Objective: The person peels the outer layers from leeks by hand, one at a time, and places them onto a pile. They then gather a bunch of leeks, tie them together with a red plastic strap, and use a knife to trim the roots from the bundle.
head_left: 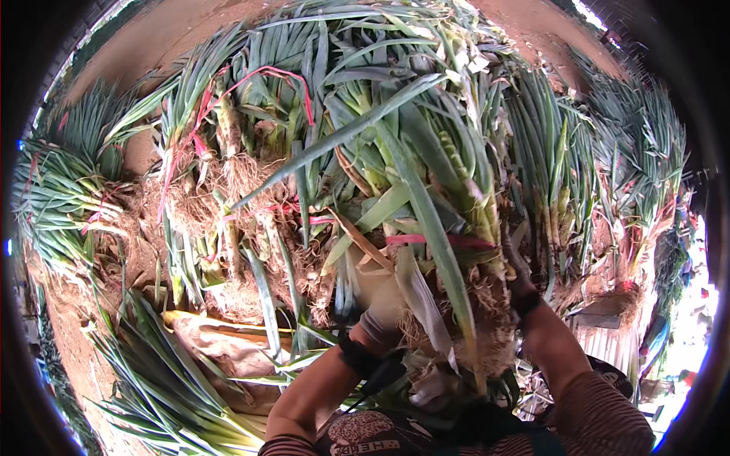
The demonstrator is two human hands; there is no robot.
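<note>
Leek bundle (477, 209): Lay between both hands, circled by the red tie (471, 242), with leaves beyond it and roots (490, 300) on its near side.
Left hand (372, 289): Reached in below and left of the red tie, pale, apparently gloved, partly covered by leaves; could not tell whether closed.
Right hand (517, 266): Set against the bundle's flank just right of the red tie, apart from the left hand; could not tell how far curled.
Weight: Probably fairly heavy, judging by thick stems and matted roots below the red tie.
Stiffness: Seemed firm in the stems near the red tie, limp toward the leaf ends; drooped in one long leaf (447, 266) across its front.
Feel: Likely smooth, perhaps slippery on the leaves above the red tie, rough and gritty below it.
Fragility: Looked apt to crease or split in the leaves, and brittle in the dried leaf (365, 242) left of the red tie.
Best hold: Called for opposed palms around the stems close to the red tie, rather than pulling on leaves or the red tie alone.
Around: Showed other rooted bundles (228, 129) up and left of the red tie.
</note>
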